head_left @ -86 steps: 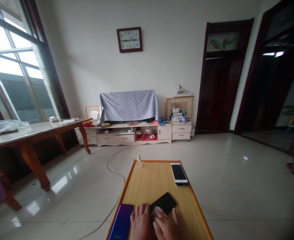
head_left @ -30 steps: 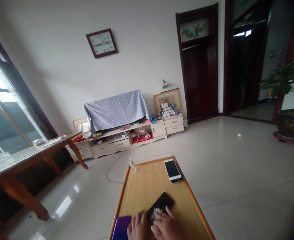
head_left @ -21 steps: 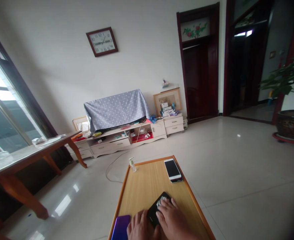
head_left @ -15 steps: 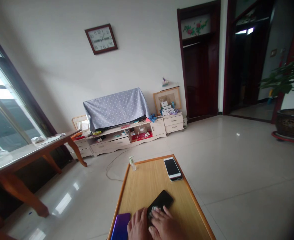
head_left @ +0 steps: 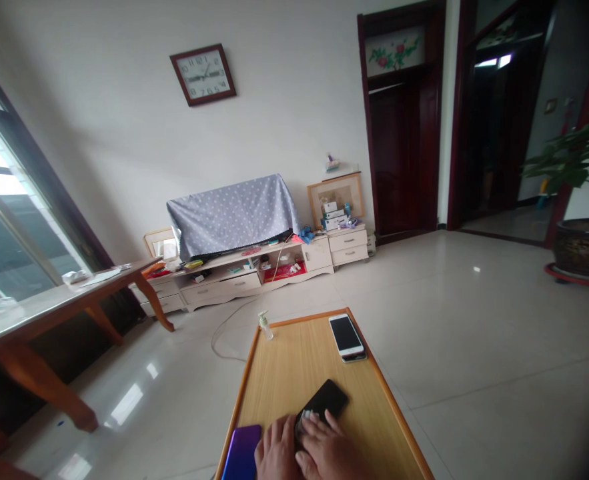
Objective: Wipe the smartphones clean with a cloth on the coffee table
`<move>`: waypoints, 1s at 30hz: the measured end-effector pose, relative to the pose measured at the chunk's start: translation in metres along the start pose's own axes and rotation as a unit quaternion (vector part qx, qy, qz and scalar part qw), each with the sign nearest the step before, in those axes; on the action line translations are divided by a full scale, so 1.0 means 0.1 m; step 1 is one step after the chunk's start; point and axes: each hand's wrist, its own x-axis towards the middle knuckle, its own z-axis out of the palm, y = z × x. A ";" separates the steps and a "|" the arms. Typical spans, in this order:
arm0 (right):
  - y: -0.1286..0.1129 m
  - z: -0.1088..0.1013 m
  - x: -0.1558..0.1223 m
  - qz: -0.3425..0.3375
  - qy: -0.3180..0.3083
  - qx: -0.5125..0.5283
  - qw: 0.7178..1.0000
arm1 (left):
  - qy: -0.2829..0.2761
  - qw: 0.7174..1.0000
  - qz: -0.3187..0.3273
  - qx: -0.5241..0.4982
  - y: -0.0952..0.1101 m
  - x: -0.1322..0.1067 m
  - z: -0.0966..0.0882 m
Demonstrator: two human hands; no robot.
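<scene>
A black smartphone [head_left: 323, 402] lies on the light wooden tabletop [head_left: 294, 373], and my left hand [head_left: 277, 453] rests against its lower left edge, steadying it. My right hand [head_left: 328, 453] presses a small white wipe [head_left: 304, 420] onto the phone's lower part. Much of the wipe is hidden under my fingers. A purple-blue smartphone [head_left: 241, 453] lies left of my left hand. Farther up the tabletop, a white-faced smartphone [head_left: 345, 335] sits on top of a darker phone [head_left: 354, 358]. A small pump bottle of hand gel [head_left: 265, 327] stands at the far left corner.
A long wooden table [head_left: 49, 300] stands to the left. A cable [head_left: 224, 340] curves across the tiled floor behind the tabletop. Farther back are a white TV cabinet [head_left: 244, 273] under a dotted cloth and a potted plant [head_left: 581, 247] at the right.
The wipe has moved back from the phone's upper part toward its lower left, under my right hand. The room has shifted slightly in view as my head turns.
</scene>
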 end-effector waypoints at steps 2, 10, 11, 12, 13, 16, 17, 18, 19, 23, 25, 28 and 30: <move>0.05 -0.05 0.02 0.013 0.034 -0.005 0.999 | 0.005 1.000 -0.009 -0.006 0.02 -0.01 -0.01; 0.26 -0.17 0.08 0.090 0.113 -0.059 0.988 | 0.030 0.999 -0.019 -0.005 0.09 -0.02 -0.02; 0.21 -0.14 0.06 0.077 0.100 -0.048 0.991 | 0.031 0.999 -0.018 -0.005 0.07 -0.01 0.00; 0.15 -0.10 0.04 0.062 0.081 -0.035 0.994 | 0.030 0.999 -0.015 -0.006 0.05 0.00 0.01; 0.09 -0.07 0.03 0.045 0.057 -0.020 0.997 | 0.028 1.000 -0.010 -0.005 0.03 0.00 0.02; -0.02 -0.03 0.00 0.004 0.006 0.012 1.000 | 0.021 1.000 -0.002 -0.004 0.00 0.01 0.03; -0.02 -0.04 0.01 -0.002 0.010 0.016 1.000 | 0.022 1.000 -0.003 -0.006 0.00 0.00 0.03; 0.01 -0.07 0.02 0.002 0.024 0.015 1.000 | 0.024 1.000 -0.006 -0.008 0.01 0.00 0.02; 0.05 -0.10 0.04 0.013 0.043 0.008 0.999 | 0.028 1.000 -0.010 -0.010 0.02 -0.01 0.01; 0.24 -0.22 0.12 0.104 0.108 -0.050 0.987 | 0.040 0.999 -0.014 -0.012 0.08 -0.04 -0.02; 0.26 -0.21 0.14 0.120 0.114 -0.066 0.984 | 0.040 0.999 -0.015 -0.014 0.08 -0.04 -0.02; 0.17 -0.12 0.10 0.081 0.090 -0.044 0.992 | 0.040 0.999 -0.017 -0.019 0.05 -0.02 -0.01; 0.08 -0.06 0.06 0.031 0.054 -0.011 0.998 | 0.033 0.999 -0.013 -0.019 0.02 -0.01 0.01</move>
